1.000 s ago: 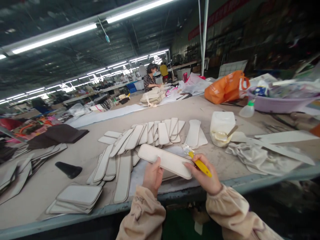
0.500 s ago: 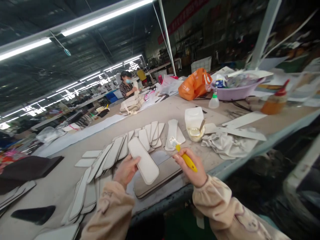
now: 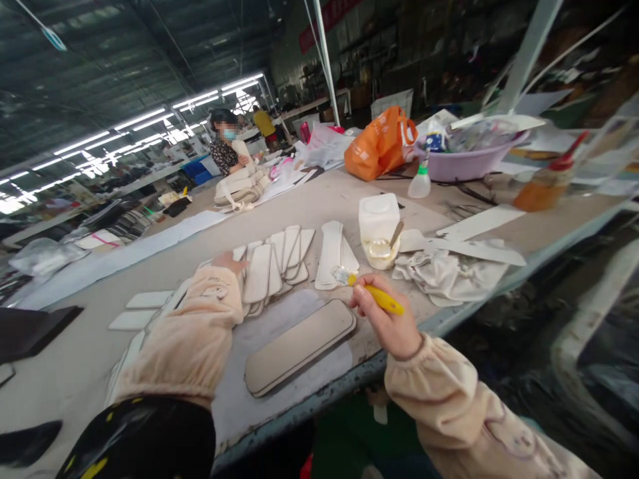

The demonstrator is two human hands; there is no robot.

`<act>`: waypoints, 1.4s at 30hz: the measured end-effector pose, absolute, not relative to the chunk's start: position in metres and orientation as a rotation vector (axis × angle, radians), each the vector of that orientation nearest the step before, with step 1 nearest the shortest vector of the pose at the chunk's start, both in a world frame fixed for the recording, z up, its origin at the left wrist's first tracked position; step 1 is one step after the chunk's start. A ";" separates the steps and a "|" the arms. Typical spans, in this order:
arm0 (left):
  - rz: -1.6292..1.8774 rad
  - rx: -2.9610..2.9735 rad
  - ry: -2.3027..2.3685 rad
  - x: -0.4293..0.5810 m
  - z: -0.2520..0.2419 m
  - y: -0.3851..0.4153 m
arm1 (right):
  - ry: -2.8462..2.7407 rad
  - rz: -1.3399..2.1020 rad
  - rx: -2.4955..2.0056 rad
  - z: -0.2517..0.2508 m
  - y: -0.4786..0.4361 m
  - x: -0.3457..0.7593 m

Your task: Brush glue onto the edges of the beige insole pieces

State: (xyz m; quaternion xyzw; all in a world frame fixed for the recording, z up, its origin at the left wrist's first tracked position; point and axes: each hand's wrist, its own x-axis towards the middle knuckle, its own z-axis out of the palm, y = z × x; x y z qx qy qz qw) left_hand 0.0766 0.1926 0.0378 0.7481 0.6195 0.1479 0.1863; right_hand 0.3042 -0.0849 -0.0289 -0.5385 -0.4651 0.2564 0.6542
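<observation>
My right hand point(image 3: 388, 316) grips a brush point(image 3: 383, 300) by its yellow handle. The whitish bristles point left, over the lower end of two pale oblong panels point(image 3: 329, 253). Farther left, my left hand point(image 3: 230, 261) is stretched out over a fanned row of similar rounded panels point(image 3: 258, 271). Its fingers are mostly hidden by the sleeve and panels, so their grip does not show. A larger beige padded panel point(image 3: 299, 349) with dark edges lies between my arms near the table edge. Just beyond the brush stands a cut-open white plastic jug point(image 3: 378, 223) with whitish paste and a stick in it.
A crumpled cloth point(image 3: 449, 269) and paper strips point(image 3: 482, 221) lie right of the jug. Behind are an orange bag point(image 3: 378, 143), a squeeze bottle point(image 3: 419, 181), a purple basin point(image 3: 466, 163) and a red-topped bottle point(image 3: 546, 179). A masked co-worker point(image 3: 227, 143) is across the table.
My left hand has moved left and away to the panel row; the panel it held no longer shows over the padded panel. The brush stays in my right hand. The view has shifted.
</observation>
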 end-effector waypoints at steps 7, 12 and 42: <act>0.354 2.305 1.529 0.028 0.024 0.062 | -0.938 0.667 -1.187 -0.034 -0.076 0.294; 0.233 2.186 1.509 -0.015 -0.017 -0.033 | -0.945 0.861 -1.203 -0.037 -0.083 0.271; 0.280 2.137 1.518 -0.030 -0.041 -0.042 | -1.494 0.059 -1.894 -0.045 -0.075 0.260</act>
